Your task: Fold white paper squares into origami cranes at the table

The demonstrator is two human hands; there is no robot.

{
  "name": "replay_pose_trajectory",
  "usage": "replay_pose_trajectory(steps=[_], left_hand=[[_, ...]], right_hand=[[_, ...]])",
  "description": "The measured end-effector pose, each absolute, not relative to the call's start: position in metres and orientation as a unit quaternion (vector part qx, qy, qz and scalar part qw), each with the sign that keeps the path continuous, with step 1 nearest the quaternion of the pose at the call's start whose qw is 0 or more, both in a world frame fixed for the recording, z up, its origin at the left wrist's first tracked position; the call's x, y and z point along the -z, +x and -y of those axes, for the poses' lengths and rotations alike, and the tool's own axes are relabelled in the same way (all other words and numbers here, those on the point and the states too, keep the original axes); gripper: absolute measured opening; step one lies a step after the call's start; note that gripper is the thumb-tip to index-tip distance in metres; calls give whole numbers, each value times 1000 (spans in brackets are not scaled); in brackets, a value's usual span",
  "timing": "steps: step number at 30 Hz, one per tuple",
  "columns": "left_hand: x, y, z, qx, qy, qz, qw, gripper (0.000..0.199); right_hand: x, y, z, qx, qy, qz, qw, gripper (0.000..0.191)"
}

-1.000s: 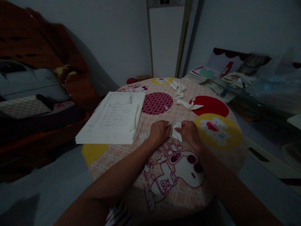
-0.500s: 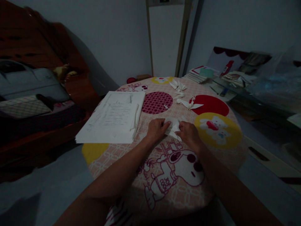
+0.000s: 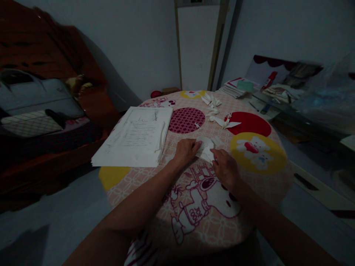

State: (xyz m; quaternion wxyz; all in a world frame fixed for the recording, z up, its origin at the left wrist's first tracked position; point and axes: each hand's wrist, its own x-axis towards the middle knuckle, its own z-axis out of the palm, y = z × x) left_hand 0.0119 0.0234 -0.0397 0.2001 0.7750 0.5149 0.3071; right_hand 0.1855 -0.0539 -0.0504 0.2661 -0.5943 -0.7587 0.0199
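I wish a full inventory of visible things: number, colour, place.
table: one, pink patterned cloth, centre
small paper: one, white, table's middle
paper stack: one, white, table's left side
folded shapes: several, white, table's far side
wooden seat: one, brown, left
handbag: one, grey, on seat
checked pouch: one, pale, before handbag
tall panel: one, white, back
round object: one, red, behind table
glass shelf: one, dark, right
clutter: uncountable, mixed colours, back right
plastic bag: one, clear, right
left hand: one, bare, at small paper
right hand: one, bare, at small paper
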Motion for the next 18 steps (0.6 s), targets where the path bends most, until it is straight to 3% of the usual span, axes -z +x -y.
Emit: replay_pose_trajectory(steps=[5, 13, 18], left_hand=[[40, 10, -28, -314, 769, -510, 222, 48], [39, 8, -43, -299, 773, -502, 245, 44], [36, 6, -59, -267, 794, -456, 300, 27]], right_hand=[[48, 182, 54, 38, -531, 811, 243, 29], [44, 177, 50, 2, -509, 834, 213, 17], [36, 171, 48, 30, -537, 831, 144, 22]])
